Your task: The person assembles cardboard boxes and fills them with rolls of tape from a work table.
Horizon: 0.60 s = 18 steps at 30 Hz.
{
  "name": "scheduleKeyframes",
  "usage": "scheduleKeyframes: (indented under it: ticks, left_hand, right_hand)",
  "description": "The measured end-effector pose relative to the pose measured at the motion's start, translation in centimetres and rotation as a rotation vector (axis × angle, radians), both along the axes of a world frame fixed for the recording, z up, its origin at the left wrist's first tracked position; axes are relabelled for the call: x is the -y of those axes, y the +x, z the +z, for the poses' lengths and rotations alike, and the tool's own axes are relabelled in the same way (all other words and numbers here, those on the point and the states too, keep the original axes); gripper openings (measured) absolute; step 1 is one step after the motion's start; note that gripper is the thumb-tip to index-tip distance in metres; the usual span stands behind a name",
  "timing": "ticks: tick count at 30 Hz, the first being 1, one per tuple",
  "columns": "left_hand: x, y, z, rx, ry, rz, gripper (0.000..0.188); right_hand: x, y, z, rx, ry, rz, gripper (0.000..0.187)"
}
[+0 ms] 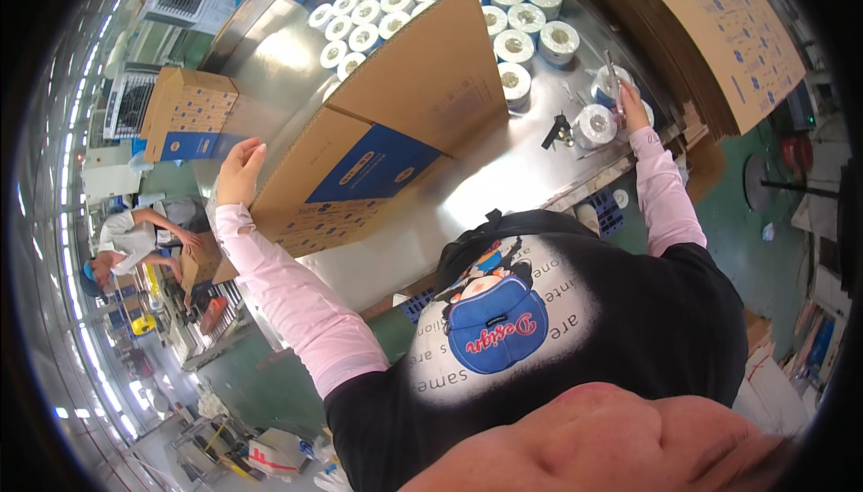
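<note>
On the metal table, the carton sits at eleven o'clock; poorly braced, it could tip into the white rolls towards one. The left hand, between nine and ten, is loosely open by its edge, contact unclear. At two, the right hand grips a slim grey tool; a careless swing could topple nearby rolls.

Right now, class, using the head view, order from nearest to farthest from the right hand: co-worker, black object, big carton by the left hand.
1. Black object: just left of the right hand.
2. Big carton: farther left, by the left hand.
3. Co-worker: far left, beyond the table.
</note>
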<state>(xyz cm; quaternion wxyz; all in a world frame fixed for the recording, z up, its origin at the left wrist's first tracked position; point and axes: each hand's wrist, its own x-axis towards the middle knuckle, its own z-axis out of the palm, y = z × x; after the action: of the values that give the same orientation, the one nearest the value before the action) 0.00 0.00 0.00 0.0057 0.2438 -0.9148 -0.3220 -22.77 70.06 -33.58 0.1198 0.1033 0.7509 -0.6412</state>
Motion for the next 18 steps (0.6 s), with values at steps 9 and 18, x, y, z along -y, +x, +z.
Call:
scheduleKeyframes:
  ticks: [9,18]
  left_hand:
    - [-2.8,0.9,1.0,0.015,-0.003,0.033,0.038]
    - [-2.8,1.7,0.4,-0.019,0.005,0.025,0.038]
  right_hand:
    - [7.2,0.1,3.1,-0.361,1.172,0.172,0.059]
    - [7.9,-1.4,3.5,-0.088,1.169,0.174,0.073]
